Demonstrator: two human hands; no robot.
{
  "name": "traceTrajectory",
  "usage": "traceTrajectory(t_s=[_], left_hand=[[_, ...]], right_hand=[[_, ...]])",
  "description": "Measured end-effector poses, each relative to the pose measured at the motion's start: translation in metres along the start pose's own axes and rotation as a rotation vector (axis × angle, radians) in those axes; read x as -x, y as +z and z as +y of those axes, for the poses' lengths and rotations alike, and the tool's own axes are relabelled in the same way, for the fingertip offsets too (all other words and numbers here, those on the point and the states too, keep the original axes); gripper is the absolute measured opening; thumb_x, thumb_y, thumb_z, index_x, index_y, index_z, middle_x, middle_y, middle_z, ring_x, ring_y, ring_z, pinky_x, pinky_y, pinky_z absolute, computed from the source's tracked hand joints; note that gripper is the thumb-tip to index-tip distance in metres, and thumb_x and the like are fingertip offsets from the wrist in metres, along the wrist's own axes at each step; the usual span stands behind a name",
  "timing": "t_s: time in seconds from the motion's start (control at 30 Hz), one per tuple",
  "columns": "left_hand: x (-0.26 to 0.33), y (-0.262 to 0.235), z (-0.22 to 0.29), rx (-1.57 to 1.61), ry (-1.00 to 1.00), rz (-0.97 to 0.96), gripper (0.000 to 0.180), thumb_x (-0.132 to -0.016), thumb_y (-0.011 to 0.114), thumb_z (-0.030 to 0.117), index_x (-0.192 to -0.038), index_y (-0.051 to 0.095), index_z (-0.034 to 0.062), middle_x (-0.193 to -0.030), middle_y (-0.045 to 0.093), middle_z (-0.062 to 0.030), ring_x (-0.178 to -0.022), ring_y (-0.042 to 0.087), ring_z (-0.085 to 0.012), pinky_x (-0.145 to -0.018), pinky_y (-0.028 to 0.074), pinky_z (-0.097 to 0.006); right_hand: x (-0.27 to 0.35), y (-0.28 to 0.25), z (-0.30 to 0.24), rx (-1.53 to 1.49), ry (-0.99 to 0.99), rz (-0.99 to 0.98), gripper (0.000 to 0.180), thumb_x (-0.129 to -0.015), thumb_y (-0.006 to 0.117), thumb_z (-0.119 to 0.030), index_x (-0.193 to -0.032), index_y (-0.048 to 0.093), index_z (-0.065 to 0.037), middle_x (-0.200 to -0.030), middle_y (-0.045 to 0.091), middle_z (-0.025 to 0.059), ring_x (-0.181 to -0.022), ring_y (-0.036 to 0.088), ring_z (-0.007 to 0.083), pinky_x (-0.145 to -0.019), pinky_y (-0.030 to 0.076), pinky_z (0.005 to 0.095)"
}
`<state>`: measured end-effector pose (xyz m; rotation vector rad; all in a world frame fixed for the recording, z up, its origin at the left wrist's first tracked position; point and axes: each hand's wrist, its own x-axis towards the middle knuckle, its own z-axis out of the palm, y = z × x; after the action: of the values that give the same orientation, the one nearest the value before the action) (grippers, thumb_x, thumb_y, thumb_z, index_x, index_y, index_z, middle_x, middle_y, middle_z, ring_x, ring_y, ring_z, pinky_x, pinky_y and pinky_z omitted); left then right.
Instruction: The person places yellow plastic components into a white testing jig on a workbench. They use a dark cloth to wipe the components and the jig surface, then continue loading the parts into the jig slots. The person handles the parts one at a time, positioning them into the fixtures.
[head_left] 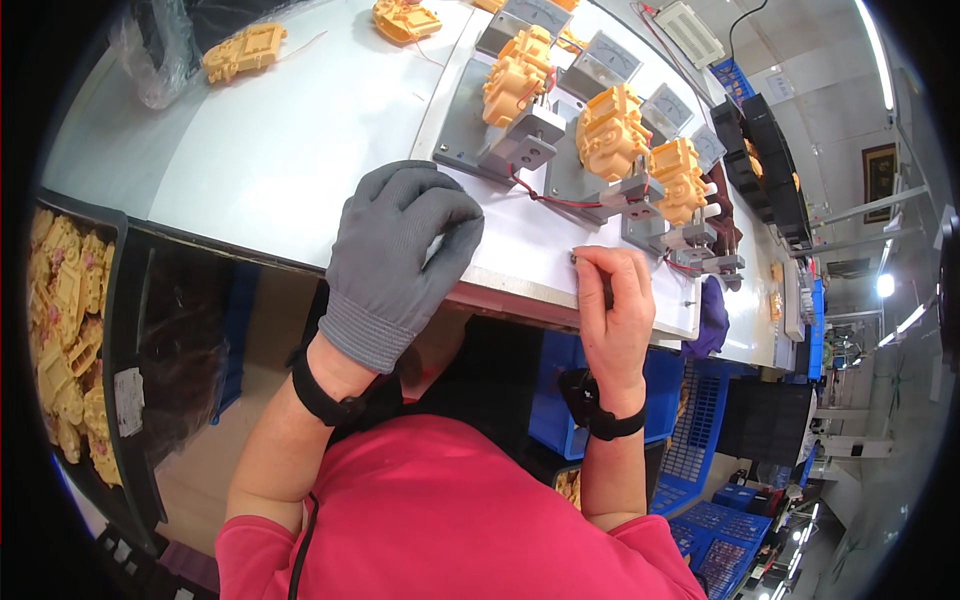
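My left hand [400, 250], in a grey knit glove, is curled at the bench's front edge, with thumb and forefinger drawn together. Whether anything sits between those fingertips is hidden. My bare right hand [618, 305] pinches something tiny and dark at the fingertips, too small to make out, just above the white board. Beyond my hands, yellow-orange plastic gear housings stand on grey test fixtures: one on the left [518, 75], one in the middle [612, 132] and one on the right [679, 180]. Red and black wires [545, 198] run along the fixtures' front.
Analog meters [605, 60] stand behind the fixtures. Two loose yellow housings lie at the far left, one of them nearer [245, 52], beside a clear plastic bag [160, 60]. A black crate [120, 300] of yellow parts is at left. A purple cloth [710, 318] hangs at right, above blue baskets [690, 430].
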<state>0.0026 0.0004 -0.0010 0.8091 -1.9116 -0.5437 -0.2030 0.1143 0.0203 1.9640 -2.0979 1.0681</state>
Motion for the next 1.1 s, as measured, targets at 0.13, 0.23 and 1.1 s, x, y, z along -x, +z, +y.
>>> traceTrajectory(t_s=[0.13,0.23,1.1], left_hand=[[0.000,-0.001,-0.001,-0.019,0.003,-0.034,0.011,-0.083,0.071,0.009,-0.093,0.069,0.0067,-0.099,0.066,-0.0073,-0.106,0.058,-0.0301,-0.092,0.046,-0.040],[0.000,-0.002,0.000,-0.031,-0.002,-0.040,0.011,-0.083,0.071,0.009,-0.093,0.069,0.0068,-0.099,0.066,-0.0077,-0.104,0.058,-0.0302,-0.090,0.046,-0.041],[-0.003,0.003,0.003,-0.085,-0.028,-0.001,0.008,-0.083,0.072,0.014,-0.089,0.071,0.0093,-0.094,0.067,-0.0074,-0.099,0.061,-0.0302,-0.087,0.046,-0.042]], right_hand=[[0.000,0.000,0.000,-0.002,-0.008,0.001,0.010,-0.090,0.068,-0.002,-0.100,0.066,-0.002,-0.092,0.061,0.0107,-0.085,0.057,0.0276,-0.077,0.047,0.0362],[-0.001,0.000,-0.001,-0.015,0.026,-0.012,0.009,-0.091,0.067,-0.002,-0.100,0.066,-0.002,-0.091,0.060,0.0107,-0.084,0.057,0.0276,-0.076,0.047,0.0365],[0.018,-0.054,0.041,0.099,0.262,0.017,0.009,-0.095,0.065,-0.007,-0.099,0.067,0.000,-0.092,0.061,0.0105,-0.085,0.059,0.0240,-0.076,0.048,0.0330]])
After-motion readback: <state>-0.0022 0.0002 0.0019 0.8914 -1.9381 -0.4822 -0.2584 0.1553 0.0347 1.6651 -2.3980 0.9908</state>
